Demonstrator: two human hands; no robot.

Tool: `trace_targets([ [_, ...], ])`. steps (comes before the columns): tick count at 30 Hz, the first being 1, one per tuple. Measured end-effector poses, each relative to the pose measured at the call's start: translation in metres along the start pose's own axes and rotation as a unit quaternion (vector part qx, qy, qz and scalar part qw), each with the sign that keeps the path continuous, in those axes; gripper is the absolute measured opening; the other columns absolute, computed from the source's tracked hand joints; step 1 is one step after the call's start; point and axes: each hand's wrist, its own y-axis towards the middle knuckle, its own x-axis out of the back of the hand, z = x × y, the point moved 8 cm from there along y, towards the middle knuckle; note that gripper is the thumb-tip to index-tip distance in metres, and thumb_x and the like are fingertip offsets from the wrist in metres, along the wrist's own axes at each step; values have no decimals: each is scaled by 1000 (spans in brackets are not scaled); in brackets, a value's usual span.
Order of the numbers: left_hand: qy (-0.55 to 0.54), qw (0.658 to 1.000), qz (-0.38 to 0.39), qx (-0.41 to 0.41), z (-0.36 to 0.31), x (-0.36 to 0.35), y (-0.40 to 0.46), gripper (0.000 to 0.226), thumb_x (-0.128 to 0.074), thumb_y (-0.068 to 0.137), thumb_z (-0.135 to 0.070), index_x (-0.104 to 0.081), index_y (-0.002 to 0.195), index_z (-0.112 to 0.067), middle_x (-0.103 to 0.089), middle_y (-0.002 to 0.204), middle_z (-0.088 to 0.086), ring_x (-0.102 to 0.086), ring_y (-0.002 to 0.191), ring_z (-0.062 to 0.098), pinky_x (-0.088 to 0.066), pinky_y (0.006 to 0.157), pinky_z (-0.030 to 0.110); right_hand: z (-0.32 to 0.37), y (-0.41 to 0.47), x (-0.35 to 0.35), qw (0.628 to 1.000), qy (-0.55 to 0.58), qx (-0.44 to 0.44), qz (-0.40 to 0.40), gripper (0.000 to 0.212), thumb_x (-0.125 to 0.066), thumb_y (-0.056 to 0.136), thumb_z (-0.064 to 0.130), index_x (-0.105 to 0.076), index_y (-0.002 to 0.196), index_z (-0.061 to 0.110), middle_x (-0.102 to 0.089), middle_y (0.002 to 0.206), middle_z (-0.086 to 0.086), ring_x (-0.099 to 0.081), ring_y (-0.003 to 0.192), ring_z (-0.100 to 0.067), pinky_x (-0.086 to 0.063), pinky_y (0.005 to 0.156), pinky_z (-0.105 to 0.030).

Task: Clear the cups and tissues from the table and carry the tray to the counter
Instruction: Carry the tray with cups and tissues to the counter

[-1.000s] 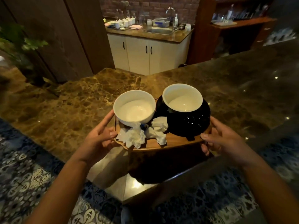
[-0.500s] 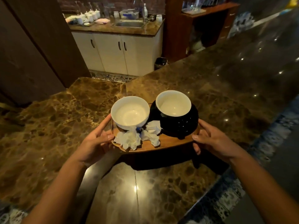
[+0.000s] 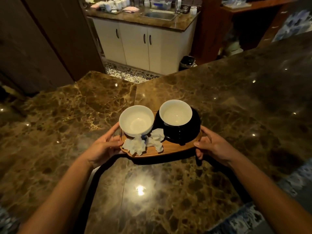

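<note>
A wooden tray [image 3: 172, 148] hangs just above the brown marble counter [image 3: 236, 102], casting a dark shadow under it. My left hand [image 3: 105, 146] grips its left edge and my right hand [image 3: 211, 145] grips its right edge. On the tray stand a white cup [image 3: 136, 120] at the left and a black cup with a white inside [image 3: 177, 122] at the right. Crumpled white tissues [image 3: 143, 143] lie in front of the cups.
Beyond the counter a gap shows patterned floor tiles [image 3: 130, 73], white cabinets [image 3: 138, 43] with a sink [image 3: 158, 15] and crockery on top, and a small black bin [image 3: 187, 62]. A dark wooden wall [image 3: 42, 39] stands at the left, wooden shelves [image 3: 253, 17] at the right.
The tray has travelled forward over the marble counter with both hands on it. The counter fills more of the view and the sink cabinets look closer.
</note>
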Motion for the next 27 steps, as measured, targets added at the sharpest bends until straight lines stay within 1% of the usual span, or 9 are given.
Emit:
trace_targets([
  [2, 6, 1000, -6, 4, 3, 3, 7, 117, -98, 50, -7, -42, 149, -36, -75, 89, 15, -76, 82, 27, -64, 74, 41, -4, 12, 5, 1000, -8, -18, 0, 72, -59, 92, -9, -31, 150, 21, -63, 70, -15, -64, 59, -22, -56, 52, -33],
  [3, 12, 1000, -12, 5, 3, 5, 10, 126, -102, 42, -11, -41, 150, -36, -75, 89, 15, -75, 83, 28, -63, 75, 41, -6, 17, 5, 1000, -8, -24, 3, 70, -57, 93, -10, -32, 149, 22, -64, 69, -13, -64, 58, -22, -56, 52, -32],
  [8, 29, 999, -25, 28, 7, 10, 21, 134, -104, 38, -19, -36, 151, -39, -76, 110, 13, -75, 96, 29, -63, 82, 44, -10, 34, 7, 999, -6, -43, -2, 63, -56, 93, -12, -37, 144, 19, -63, 63, -11, -63, 54, -20, -56, 49, -31],
  [10, 43, 998, -22, 44, 6, 8, 21, 128, -103, 45, -17, -33, 149, -42, -76, 114, 12, -75, 95, 30, -63, 82, 44, -12, 37, 9, 999, 3, -48, -8, 64, -56, 93, -12, -37, 145, 19, -64, 63, -13, -64, 54, -20, -57, 49, -31],
  [12, 75, 995, -24, 57, 3, 11, 22, 111, -88, 65, -7, -28, 151, -43, -76, 113, 11, -76, 91, 31, -64, 79, 44, -14, 41, 10, 998, 4, -58, -8, 65, -56, 93, -11, -36, 147, 18, -65, 64, -14, -65, 55, -22, -58, 50, -32],
  [14, 115, 991, -11, 65, 1, 12, 24, 101, -76, 75, -4, -26, 154, -42, -76, 109, 13, -76, 86, 33, -64, 72, 42, -16, 45, 11, 998, 5, -69, -10, 66, -56, 93, -11, -36, 148, 19, -66, 64, -13, -66, 56, -22, -58, 51, -31],
  [17, 162, 984, 20, 75, -2, 10, 25, 90, -68, 81, -3, -25, 151, -41, -71, 83, 14, -72, 67, 29, -60, 58, 35, -17, 48, 11, 997, 14, -81, -6, 66, -57, 93, -11, -36, 149, 15, -65, 65, -13, -67, 58, -23, -59, 52, -31],
  [20, 178, 981, 31, 77, -4, 10, 27, 89, -68, 80, -4, -26, 149, -42, -58, 68, 11, -60, 55, 23, -55, 53, 33, -18, 49, 12, 996, 17, -89, -9, 68, -58, 92, -11, -34, 151, 14, -66, 65, -13, -68, 59, -23, -59, 52, -30],
  [27, 233, 970, 32, 68, -3, 19, 34, 90, -55, 95, 12, -16, 162, -33, -47, 64, 10, -50, 47, 16, -42, 41, 26, -20, 49, 10, 996, 17, -88, -22, 72, -59, 92, -11, -32, 152, 19, -71, 80, -19, -73, 75, -29, -62, 61, -32],
])
